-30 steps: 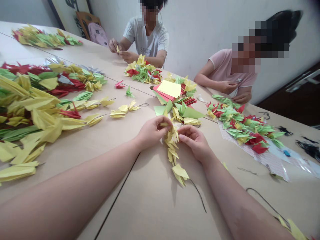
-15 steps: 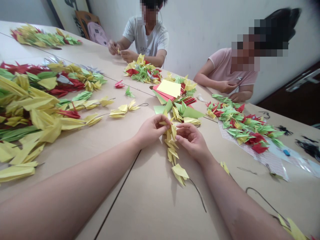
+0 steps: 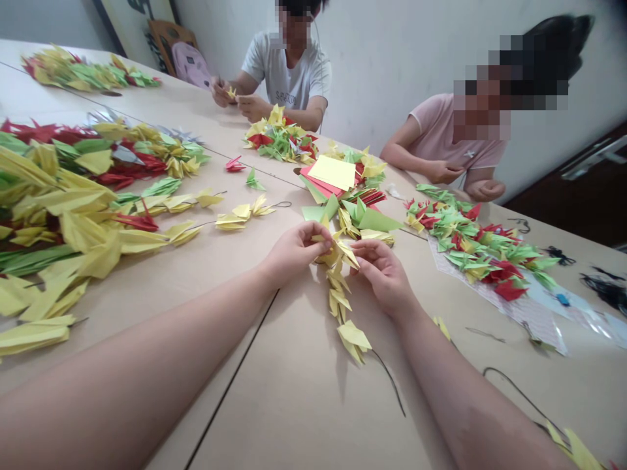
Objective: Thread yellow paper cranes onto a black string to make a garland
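A string of yellow origami cranes hangs from my hands and trails down onto the table, with a black cord leading from its lower end. My left hand pinches the top crane from the left. My right hand grips the same crane from the right, its fingertips on the yellow wings. Part of the top crane is hidden by my fingers.
Long strings of yellow, red and green cranes cover the table's left side, with more on a patterned sheet at right. Coloured paper squares lie ahead. Two co-workers sit across the table, handling paper.
My hands have moved slightly up the string, and the top crane's yellow wings now spread more widely between my fingers. The lower string stays in much the same place.
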A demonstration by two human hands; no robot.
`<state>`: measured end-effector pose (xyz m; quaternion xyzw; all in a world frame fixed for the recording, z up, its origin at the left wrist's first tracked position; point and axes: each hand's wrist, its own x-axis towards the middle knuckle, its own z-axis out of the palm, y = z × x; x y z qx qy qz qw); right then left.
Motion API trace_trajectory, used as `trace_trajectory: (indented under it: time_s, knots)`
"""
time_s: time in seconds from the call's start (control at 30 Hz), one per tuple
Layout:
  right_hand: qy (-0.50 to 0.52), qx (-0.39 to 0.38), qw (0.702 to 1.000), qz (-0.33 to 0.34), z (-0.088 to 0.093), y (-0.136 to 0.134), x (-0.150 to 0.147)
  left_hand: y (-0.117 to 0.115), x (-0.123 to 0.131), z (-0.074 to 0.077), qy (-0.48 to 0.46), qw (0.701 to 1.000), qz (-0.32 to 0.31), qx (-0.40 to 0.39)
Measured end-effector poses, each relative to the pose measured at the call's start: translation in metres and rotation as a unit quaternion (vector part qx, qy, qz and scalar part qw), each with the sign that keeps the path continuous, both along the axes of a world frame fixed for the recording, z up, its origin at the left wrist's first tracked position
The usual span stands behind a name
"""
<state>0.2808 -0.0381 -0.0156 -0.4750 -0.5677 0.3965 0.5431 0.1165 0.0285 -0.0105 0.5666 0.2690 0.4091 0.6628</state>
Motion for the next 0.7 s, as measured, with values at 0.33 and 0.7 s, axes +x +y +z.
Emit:
trace_trajectory:
  time_s: [0.33,0.7]
  knots:
    - [0.026,-0.024,0.999,-0.012,-0.0003,0.0010,0.0022,-0.0022,-0.0011,0.0050,0.005,1.000,-0.001,-0.031]
    - [0.044,-0.081,0.996,0.014,0.0036,0.0016,-0.0016,-0.0039,0.0005,-0.0001,0.072,0.996,-0.034,0.050]
